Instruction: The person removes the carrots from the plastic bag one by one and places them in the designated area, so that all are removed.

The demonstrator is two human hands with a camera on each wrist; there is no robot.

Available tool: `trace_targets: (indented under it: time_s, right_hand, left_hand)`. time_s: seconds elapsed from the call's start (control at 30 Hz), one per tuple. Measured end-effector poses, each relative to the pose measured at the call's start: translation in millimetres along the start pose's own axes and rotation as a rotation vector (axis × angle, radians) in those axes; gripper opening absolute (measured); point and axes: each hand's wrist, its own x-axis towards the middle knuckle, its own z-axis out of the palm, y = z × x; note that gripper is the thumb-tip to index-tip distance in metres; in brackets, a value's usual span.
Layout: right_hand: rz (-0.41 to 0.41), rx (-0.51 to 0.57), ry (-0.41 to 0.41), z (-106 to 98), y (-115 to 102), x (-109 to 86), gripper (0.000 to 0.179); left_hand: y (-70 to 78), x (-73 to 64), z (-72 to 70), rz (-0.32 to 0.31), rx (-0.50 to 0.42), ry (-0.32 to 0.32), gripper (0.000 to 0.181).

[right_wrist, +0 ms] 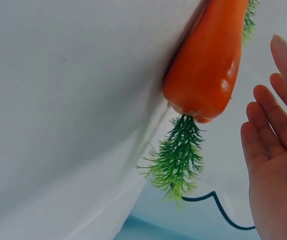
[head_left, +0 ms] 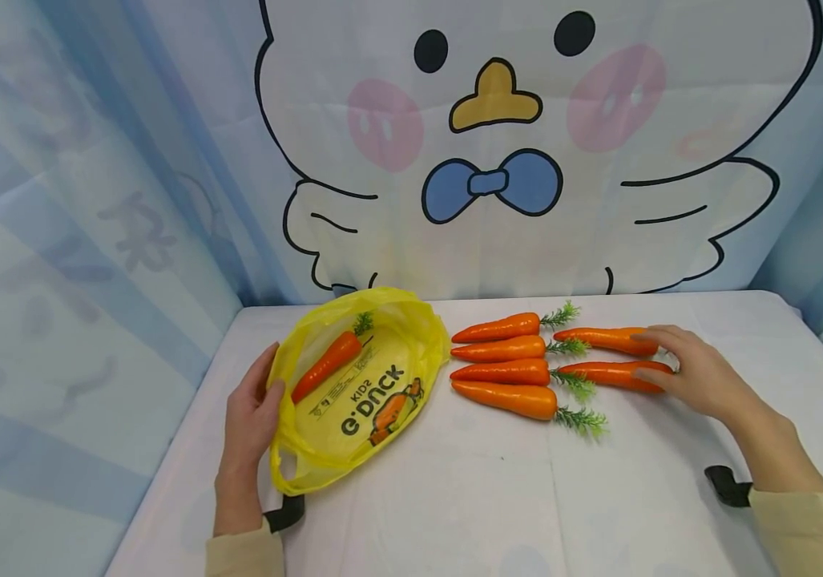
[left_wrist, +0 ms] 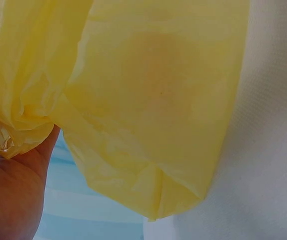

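My left hand (head_left: 250, 413) grips the left rim of a yellow plastic bag (head_left: 411, 332), which lies open at the left of the table. Within the bag's mouth is an orange carrot (head_left: 328, 366) with a green top. In the left wrist view the bag (left_wrist: 158, 110) fills most of the picture, hiding the fingertips. At the right, my right hand (head_left: 703, 373) hovers over the blunt ends of two carrots, an upper one (head_left: 599, 340) and a lower one (head_left: 606, 373). In the right wrist view its fingers are extended beside a carrot (right_wrist: 206, 70), with a gap between.
Several more carrots (head_left: 505, 398) lie in a stacked row mid-table, tips to the left, leafy tops to the right. A white cloth covers the table (head_left: 454, 513). Behind it hangs a curtain (head_left: 498, 256) with a cartoon print; another curtain borders the left side.
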Motion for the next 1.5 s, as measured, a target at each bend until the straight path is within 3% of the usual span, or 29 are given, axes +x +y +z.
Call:
trace_targets:
  time_s: [0.5, 0.8, 1.13, 1.5]
  right_hand:
    - [-0.033, 0.052, 0.048, 2.8, -30.8, 12.9, 0.052]
    - [-0.037, 0.119, 0.014, 8.1, -53.4, 21.1, 0.052]
    - [-0.157, 0.176, 0.047, 20.1, -72.7, 33.3, 0.051]
    - [-0.188, 0.239, 0.017, 34.2, -92.4, 46.6, 0.052]
  left_hand:
    - [0.6, -0.6, -0.2, 0.008, -0.001, 0.0, 0.057]
    - [1.2, -0.6, 0.1, 0.015, -0.002, 0.003, 0.056]
    - [1.1, -0.5, 0.2, 0.018, -0.008, 0.004, 0.056]
    - [-0.3, 0.1, 1.0, -0.008, 0.0, 0.004, 0.057]
